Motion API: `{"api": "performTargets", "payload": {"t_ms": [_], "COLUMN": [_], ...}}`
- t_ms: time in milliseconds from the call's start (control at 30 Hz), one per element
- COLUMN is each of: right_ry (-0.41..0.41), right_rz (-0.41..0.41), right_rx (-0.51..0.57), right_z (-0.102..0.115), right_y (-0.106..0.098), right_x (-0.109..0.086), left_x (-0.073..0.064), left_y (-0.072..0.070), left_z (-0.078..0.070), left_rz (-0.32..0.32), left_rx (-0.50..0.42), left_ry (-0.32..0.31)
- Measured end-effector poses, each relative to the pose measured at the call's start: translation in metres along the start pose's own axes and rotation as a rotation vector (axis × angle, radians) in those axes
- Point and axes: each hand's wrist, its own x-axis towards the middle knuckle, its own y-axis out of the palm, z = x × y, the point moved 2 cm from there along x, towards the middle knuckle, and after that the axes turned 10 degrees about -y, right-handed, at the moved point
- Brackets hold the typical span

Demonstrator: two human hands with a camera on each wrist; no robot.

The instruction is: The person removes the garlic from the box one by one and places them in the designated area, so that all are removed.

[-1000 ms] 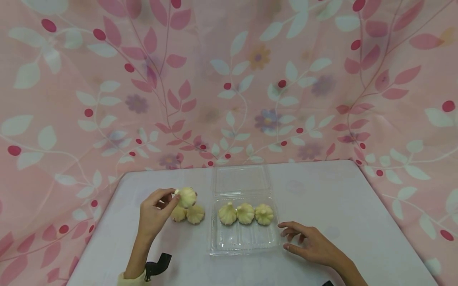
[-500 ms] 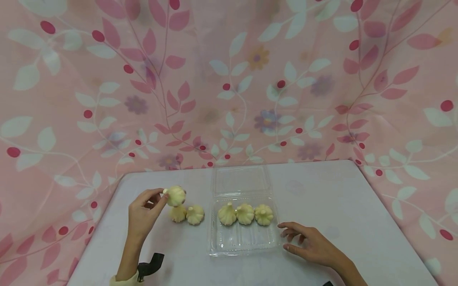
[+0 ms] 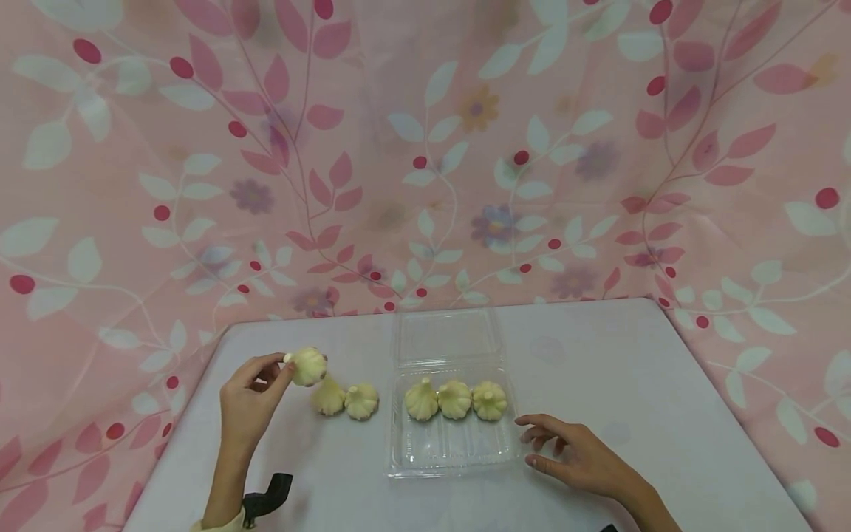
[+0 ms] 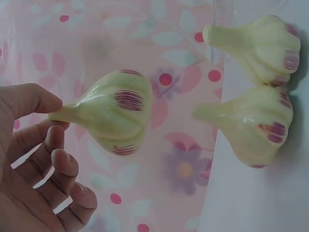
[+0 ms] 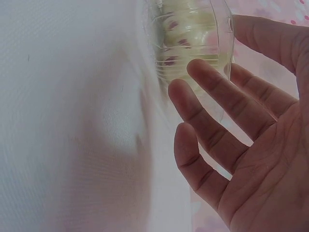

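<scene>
My left hand [image 3: 251, 399] pinches a garlic bulb [image 3: 308, 366] by its stem between thumb and forefinger. In the left wrist view the held bulb [image 4: 113, 113] shows purple streaks, and the other fingers curl loosely below. Two more garlic bulbs [image 3: 346, 400] sit on the table just right of it. A clear plastic box [image 3: 452, 454] lies with its lid folded back, and three garlic bulbs [image 3: 455, 400] stand in a row inside. My right hand [image 3: 577, 454] is at the box's right side, its fingers relaxed and holding nothing; the fingertips are right at the wall in the right wrist view.
The transparent lid [image 3: 448, 336] extends toward the back of the white table [image 3: 592, 355]. A pink floral cloth [image 3: 425, 148] hangs behind and beside the table. A black wrist mount [image 3: 267, 496] is strapped to my left wrist.
My left hand has moved left with the garlic bulb, away from the box and past the two loose bulbs. The right hand has stayed in place beside the box.
</scene>
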Motion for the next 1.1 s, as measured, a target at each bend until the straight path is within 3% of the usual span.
{"api": "performTargets", "payload": {"t_ms": [467,1100], "right_ry": [0.015,0.001], "right_rz": [0.0,-0.008], "right_rx": [-0.007,0.003], "right_z": [0.0,0.001], "right_y": [0.0,0.0], "right_x": [0.0,0.0], "left_x": [0.001,-0.004], "left_y": [-0.012,-0.014], "left_z": [0.017,0.042], "left_rz": [-0.045,0.025], "left_rx": [0.06,0.218], "left_ry": [-0.05,-0.094]}}
